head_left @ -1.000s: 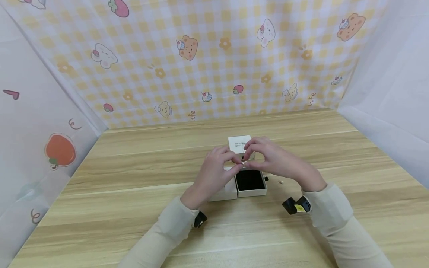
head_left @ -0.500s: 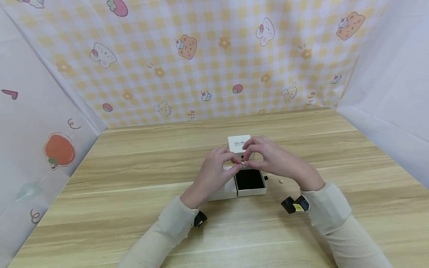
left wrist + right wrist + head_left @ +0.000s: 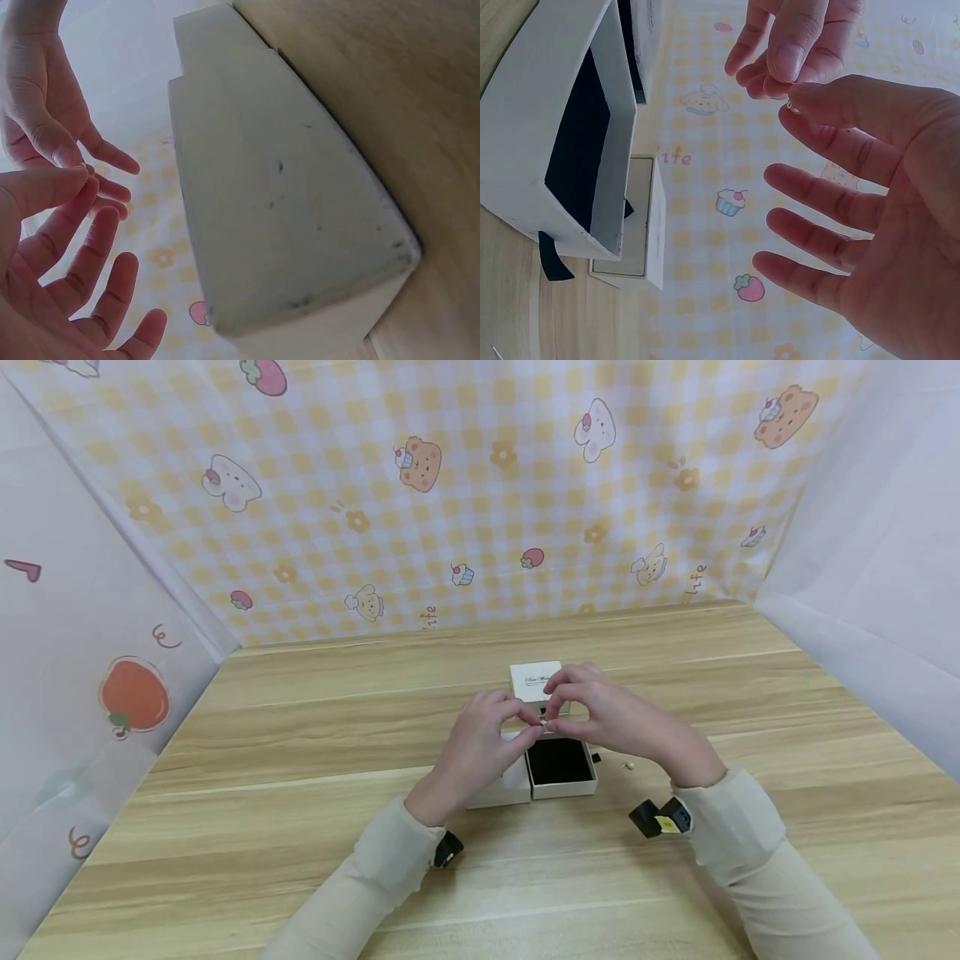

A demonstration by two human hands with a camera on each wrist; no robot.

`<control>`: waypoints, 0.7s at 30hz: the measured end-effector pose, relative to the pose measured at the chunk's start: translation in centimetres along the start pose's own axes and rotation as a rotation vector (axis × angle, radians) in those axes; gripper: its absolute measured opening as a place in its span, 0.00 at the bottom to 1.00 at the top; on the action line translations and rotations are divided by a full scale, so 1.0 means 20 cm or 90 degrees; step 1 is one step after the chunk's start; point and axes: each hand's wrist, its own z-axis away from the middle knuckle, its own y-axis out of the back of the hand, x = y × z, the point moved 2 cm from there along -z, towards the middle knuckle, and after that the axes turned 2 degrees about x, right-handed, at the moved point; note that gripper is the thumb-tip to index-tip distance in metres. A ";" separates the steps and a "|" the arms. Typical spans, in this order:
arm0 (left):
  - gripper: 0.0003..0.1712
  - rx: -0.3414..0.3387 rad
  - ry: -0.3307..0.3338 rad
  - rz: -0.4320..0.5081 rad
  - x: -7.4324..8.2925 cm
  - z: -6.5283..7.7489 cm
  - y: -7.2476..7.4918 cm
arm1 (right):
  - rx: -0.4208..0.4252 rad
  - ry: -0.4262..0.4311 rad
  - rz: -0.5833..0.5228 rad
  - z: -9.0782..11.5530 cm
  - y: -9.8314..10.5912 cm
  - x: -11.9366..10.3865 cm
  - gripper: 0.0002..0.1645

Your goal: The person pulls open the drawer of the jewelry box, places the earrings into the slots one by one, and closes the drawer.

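Above the open box tray my two hands meet fingertip to fingertip. My left hand (image 3: 480, 745) pinches a tiny pale earring (image 3: 544, 724) between thumb and index finger. From the other side, thumb and forefinger of my right hand (image 3: 617, 720) pinch the same piece. A bit of shiny metal on the earring (image 3: 791, 107) shows in the right wrist view; fingertips hide most of it. Below lies the white tray (image 3: 564, 791) with a black lining. A second small earring (image 3: 627, 766) rests on the table to the tray's right.
A white box cover (image 3: 501, 793) stands against the tray's left side, partly under my left hand. Behind the tray sits another white box (image 3: 531, 680) with black lettering. A black ribbon tab (image 3: 596, 758) sticks out from the tray's right side.
Both hands stay in nearly the same place, with only slight shifts of the fingertips around the earring. The boxes and the second earring keep their places.
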 end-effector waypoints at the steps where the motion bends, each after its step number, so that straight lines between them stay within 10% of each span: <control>1: 0.03 0.000 -0.001 -0.001 0.00 0.00 0.00 | 0.000 -0.001 -0.001 0.00 0.00 0.00 0.02; 13: 0.06 -0.023 -0.001 -0.025 -0.02 -0.01 0.01 | 0.009 -0.005 0.001 0.00 0.01 0.01 0.03; 21: 0.21 -0.130 0.021 -0.110 -0.02 0.00 0.00 | 0.004 -0.020 0.019 0.00 0.00 0.01 0.03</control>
